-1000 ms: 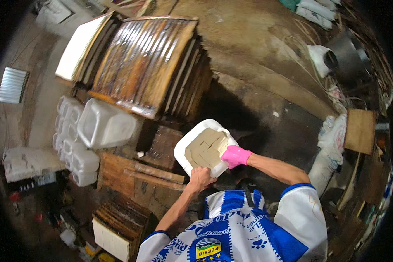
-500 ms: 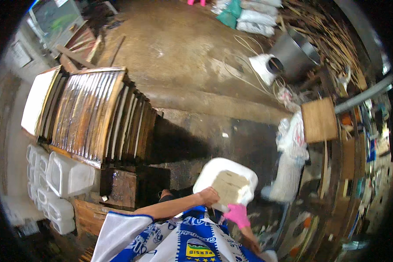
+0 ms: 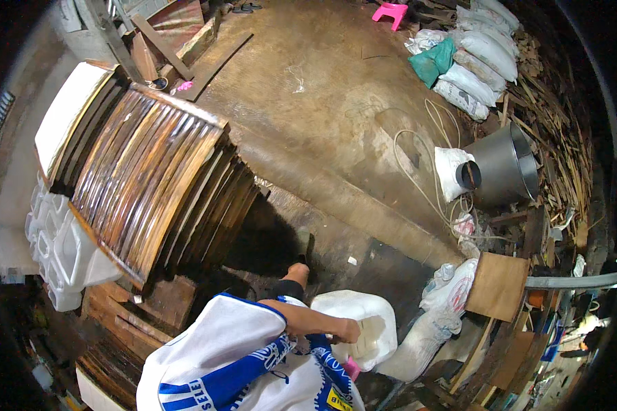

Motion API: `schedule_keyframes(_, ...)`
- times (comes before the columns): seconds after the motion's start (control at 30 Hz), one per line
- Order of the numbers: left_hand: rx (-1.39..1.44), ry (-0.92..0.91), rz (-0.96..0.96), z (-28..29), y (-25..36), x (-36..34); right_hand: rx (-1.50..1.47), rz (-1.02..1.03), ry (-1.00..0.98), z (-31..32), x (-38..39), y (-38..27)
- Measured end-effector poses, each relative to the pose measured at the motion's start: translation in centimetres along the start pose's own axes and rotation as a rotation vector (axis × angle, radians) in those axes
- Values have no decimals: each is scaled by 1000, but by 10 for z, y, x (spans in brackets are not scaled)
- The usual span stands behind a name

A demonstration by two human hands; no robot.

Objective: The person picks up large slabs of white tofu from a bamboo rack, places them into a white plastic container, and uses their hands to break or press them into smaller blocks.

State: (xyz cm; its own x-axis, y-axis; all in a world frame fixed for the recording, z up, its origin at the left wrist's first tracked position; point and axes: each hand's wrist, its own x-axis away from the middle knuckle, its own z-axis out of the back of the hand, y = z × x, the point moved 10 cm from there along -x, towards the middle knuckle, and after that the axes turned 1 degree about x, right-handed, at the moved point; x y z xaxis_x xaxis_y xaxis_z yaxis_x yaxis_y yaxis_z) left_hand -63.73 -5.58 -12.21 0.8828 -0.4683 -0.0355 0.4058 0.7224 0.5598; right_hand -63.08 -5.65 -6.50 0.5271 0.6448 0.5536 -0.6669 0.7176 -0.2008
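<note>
In front of my body is a white plastic tub (image 3: 384,322), apparently a cut-open jerrycan, with something pale and beige at its bottom. My bare left hand (image 3: 347,331) is closed at the near left side of its rim. My right hand (image 3: 352,368) wears a pink glove. Only a bit of pink shows beside the tub's near edge, because my shirt hides the rest and its fingers cannot be made out.
Left stands a tall stack of wet wooden-framed trays (image 3: 144,185), with white jerrycans (image 3: 65,253) beside it. A filled white sack (image 3: 418,349) lies right of the tub. Farther off are a large grey metal drum (image 3: 504,168), piled sacks (image 3: 483,58) and a pink stool (image 3: 391,14).
My view has swung, so the surroundings sit at a different angle. The tub now appears more tilted, its beige contents showing less. My gloved right hand has gone mostly behind my shirt.
</note>
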Motion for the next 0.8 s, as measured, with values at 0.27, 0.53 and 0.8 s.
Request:
schedule_keyframes(0.27,-39,41,-6,150,-169,0,22,-89,72,108,-114,-57)
schedule_keyframes(0.53,-102,115,131,307,-348,20,81,16,134,238,-283,-146)
schedule_keyframes(0.8,-112,215,537,414,-554,133,115,246,66,287,-460,-275)
